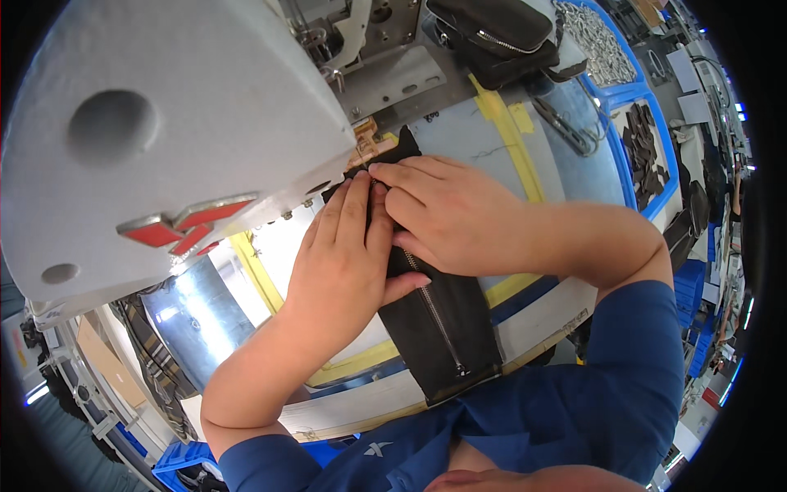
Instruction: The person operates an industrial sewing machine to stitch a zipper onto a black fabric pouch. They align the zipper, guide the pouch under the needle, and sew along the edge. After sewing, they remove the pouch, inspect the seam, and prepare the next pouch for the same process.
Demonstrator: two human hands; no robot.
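A long black fabric panel with a metal zipper (447,324) lies lengthwise on the sewing machine bed, its far end close to the brass-coloured presser foot area (366,146). My left hand (343,254) rests flat on the panel's left side, fingers stretched toward the machine and thumb out over the zipper. Bent over the right side, my right hand (447,213) holds the panel, its index fingertip near the far end and its thumb by the zipper teeth. The zipper slider (461,371) shows at the near end. My fingers hide the panel's middle.
The large grey sewing machine head (205,148) fills the upper left. Black zippered pouches (496,37) lie at the back, with thread snips (566,127) nearby. To the right, blue trays (643,152) hold metal parts and dark pieces. Yellow tape (512,143) marks the work surface.
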